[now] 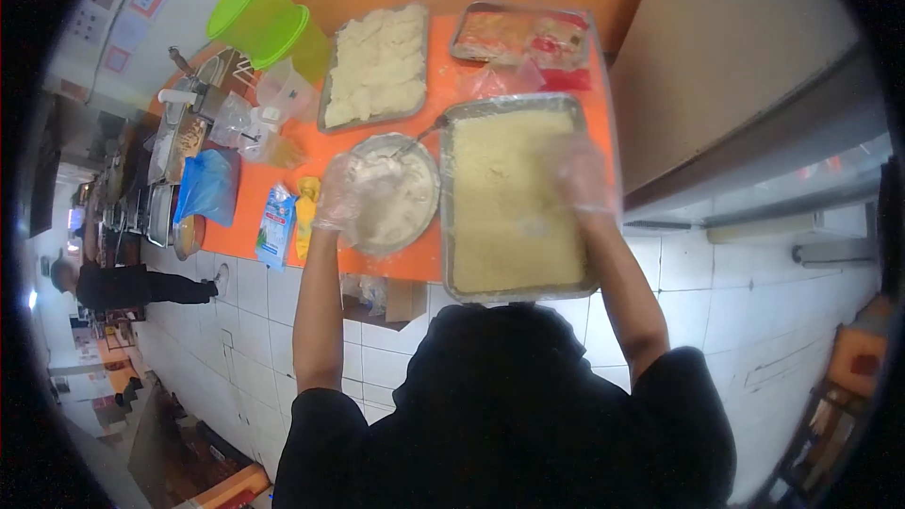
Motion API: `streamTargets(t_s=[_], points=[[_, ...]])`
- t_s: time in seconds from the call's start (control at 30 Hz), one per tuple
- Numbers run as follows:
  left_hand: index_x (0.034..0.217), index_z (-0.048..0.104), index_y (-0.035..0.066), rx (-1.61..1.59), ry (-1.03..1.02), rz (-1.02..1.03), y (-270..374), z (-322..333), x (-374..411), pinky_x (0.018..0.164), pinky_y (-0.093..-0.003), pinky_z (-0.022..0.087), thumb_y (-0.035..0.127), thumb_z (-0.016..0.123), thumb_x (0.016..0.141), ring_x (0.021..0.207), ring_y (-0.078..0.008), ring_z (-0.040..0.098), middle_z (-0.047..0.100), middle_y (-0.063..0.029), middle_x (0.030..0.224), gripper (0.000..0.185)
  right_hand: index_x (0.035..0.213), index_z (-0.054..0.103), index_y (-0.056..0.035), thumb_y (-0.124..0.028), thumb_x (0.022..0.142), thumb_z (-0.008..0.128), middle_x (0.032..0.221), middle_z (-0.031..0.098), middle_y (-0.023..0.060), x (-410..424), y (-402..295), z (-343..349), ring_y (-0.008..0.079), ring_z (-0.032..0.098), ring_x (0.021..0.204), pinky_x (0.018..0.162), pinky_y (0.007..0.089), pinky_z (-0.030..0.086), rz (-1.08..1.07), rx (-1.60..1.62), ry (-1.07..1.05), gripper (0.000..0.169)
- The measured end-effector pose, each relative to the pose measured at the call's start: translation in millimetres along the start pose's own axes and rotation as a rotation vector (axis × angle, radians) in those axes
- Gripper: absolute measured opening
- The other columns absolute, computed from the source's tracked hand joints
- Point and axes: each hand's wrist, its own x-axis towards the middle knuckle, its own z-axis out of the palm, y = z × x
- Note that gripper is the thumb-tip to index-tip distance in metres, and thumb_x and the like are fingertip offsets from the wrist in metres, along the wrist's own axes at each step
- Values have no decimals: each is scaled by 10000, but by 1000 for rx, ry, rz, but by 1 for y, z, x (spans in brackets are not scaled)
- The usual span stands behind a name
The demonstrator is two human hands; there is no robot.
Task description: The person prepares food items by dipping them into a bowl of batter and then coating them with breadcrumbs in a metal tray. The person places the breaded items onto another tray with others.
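Observation:
My left hand [348, 191], in a clear plastic glove, is at the left rim of a round metal bowl [413, 215] of white creamy mixture. Its fingers are blurred over the bowl, and I cannot tell whether they grip anything. A utensil handle [431, 129] sticks out of the bowl toward the tray. My right hand [576, 168], gloved too and blurred by motion, is over the right side of a large metal tray [448, 226] that holds a flat pale yellow layer [509, 205]. Whether it holds anything is unclear.
Behind the bowl lies a tray of pale, lumpy dough-like pieces [378, 63]. A tray with red packaging [520, 35] is at the back right. Green-lidded tubs [283, 35], a blue bag [208, 184] and a blue packet [276, 226] are leftward. A person [127, 286] stands far left.

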Motion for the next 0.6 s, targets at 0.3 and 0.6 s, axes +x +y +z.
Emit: streamTargets(t_s=[0.3, 0.6], points=[[1105, 592, 27, -329, 240, -231, 10, 15, -4, 805, -294, 512, 107, 716, 801, 939, -137, 590, 630, -30, 1007, 338, 970, 689, -37, -144, 815, 619, 962, 661, 217, 18, -28, 109, 368, 650, 960, 852, 444, 522, -120, -49, -489, 201], [1232, 596, 33, -732, -68, -586, 57, -6, -31, 855, -307, 530, 67, 667, 841, 974, -184, 636, 667, -65, 1105, 399, 862, 721, -40, -112, 772, 608, 898, 682, 243, 20, -39, 20, 403, 671, 875, 792, 464, 527, 62, 184, -449, 162]])
